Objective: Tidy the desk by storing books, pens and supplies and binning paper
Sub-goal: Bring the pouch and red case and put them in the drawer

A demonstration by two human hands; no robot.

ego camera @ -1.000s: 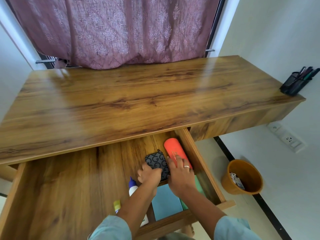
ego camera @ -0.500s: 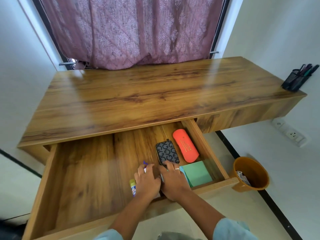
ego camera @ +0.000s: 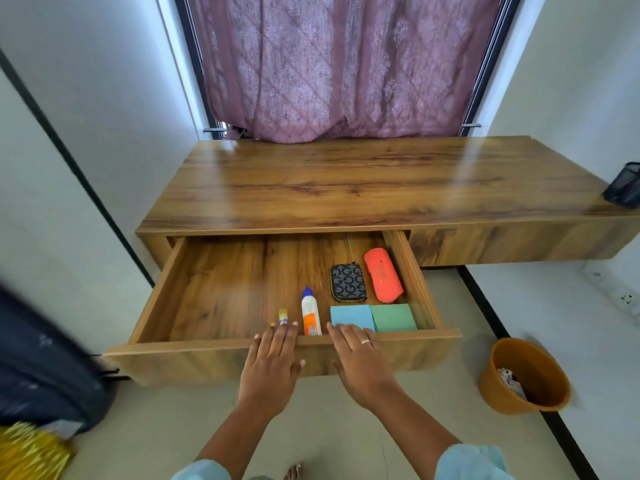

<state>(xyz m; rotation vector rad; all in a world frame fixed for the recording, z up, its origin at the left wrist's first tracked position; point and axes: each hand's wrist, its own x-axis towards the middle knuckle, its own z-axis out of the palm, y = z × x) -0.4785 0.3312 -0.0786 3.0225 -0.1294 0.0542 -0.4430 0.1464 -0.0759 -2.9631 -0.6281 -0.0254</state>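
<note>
Drawer [ego camera: 207, 351] stands pulled out. Left hand [ego camera: 273, 355] and right hand [ego camera: 356, 355] lie flat over its front rail, fingers straight, holding nothing. Inside, toward its right end: glue stick [ego camera: 283, 316], glue bottle [ego camera: 310, 315], blue pad [ego camera: 351, 317], green pad [ego camera: 393, 317], patterned pouch [ego camera: 348, 282], orange case [ego camera: 383, 274].

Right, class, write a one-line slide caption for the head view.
Left hand and right hand, fingers straight, at the front of an open drawer holding glue bottle and pouch.
</note>
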